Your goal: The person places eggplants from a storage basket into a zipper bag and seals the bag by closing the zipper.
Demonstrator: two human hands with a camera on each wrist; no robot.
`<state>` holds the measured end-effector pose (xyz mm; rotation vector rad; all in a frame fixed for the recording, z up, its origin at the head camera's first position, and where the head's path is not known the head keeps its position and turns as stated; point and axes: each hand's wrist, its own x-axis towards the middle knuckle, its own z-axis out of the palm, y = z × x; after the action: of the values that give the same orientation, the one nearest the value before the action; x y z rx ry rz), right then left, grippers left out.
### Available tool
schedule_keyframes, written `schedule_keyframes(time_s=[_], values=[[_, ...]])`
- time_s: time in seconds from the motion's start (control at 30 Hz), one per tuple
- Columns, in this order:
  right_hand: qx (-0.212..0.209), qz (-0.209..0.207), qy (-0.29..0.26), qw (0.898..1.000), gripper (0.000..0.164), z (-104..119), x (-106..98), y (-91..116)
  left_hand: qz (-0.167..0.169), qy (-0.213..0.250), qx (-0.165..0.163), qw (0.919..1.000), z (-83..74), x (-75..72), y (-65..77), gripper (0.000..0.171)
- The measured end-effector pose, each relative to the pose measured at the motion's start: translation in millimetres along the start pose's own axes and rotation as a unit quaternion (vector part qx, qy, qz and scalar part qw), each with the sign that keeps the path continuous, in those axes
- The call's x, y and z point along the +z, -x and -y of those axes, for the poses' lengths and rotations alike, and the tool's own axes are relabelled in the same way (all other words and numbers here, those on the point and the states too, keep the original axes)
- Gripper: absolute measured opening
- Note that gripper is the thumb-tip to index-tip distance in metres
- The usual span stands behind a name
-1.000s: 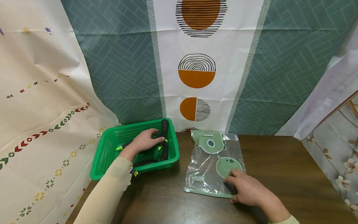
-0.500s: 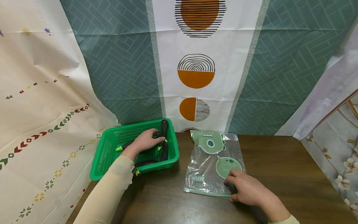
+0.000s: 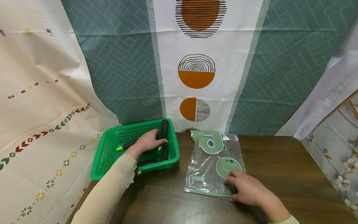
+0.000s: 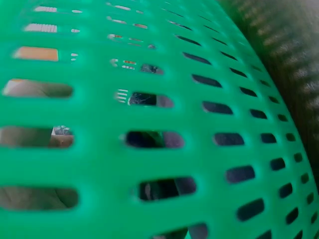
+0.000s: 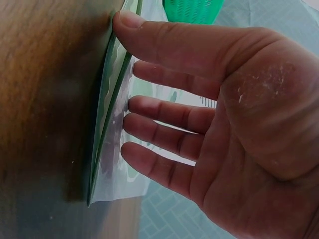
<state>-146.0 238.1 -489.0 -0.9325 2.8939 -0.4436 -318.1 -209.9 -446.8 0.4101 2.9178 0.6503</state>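
My left hand [image 3: 148, 141] is down inside the green basket [image 3: 105, 161]. Its thumb and fingers curl round a dark eggplant [image 3: 160, 148], whose bright green stem end shows below the thumb. Other long, dark eggplants [image 3: 164, 128] lie in the basket around that hand. In the left wrist view the basket's slotted wall [image 4: 99, 164] hides most of the hand. My right hand [image 3: 247, 188] rests its fingertips on a clear zip bag [image 3: 207, 169] with green cartoon prints. In the right wrist view its fingers [image 5: 159, 132] are nearly straight, and the thumb reaches the bag's green zip edge [image 5: 112, 109].
A dark brown wooden table [image 3: 279, 165] lies under everything. Behind it hangs a green-and-white patterned cloth [image 3: 126, 77]. A cream cloth [image 3: 42, 109] borders the left side, and a floral cloth [image 3: 341, 155] borders the right.
My left hand has shifted slightly to the right inside the basket, among the eggplants. The right hand and the bag stay where they were.
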Motion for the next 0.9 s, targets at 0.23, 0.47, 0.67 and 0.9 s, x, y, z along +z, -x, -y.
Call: schedule_keyframes(time_s=[0.23, 0.47, 0.67, 0.9], values=[[-0.006, -0.004, 0.003, 1.0, 0.052, -1.3, 1.6, -0.2, 0.008, -0.008, -0.004, 0.9999, -1.8, 5.6, -3.2, 0.08], [-0.011, -0.015, 0.003, 1.0, 0.052, -2.2, 1.4, 0.9, 0.012, 0.024, -0.006, 0.9996, -2.8, 9.2, -9.1, 0.084], [-0.011, -0.017, 0.001, 1.0, 0.052, -2.2, 2.1, 0.7, 0.016, 0.051, -0.001, 0.9986, 2.1, 10.5, -14.8, 0.084], [-0.008, -0.018, 0.0, 1.0, 0.052, -2.9, 2.9, 0.4, 0.03, 0.049, 0.001, 0.9983, 16.2, 16.3, -30.9, 0.088]])
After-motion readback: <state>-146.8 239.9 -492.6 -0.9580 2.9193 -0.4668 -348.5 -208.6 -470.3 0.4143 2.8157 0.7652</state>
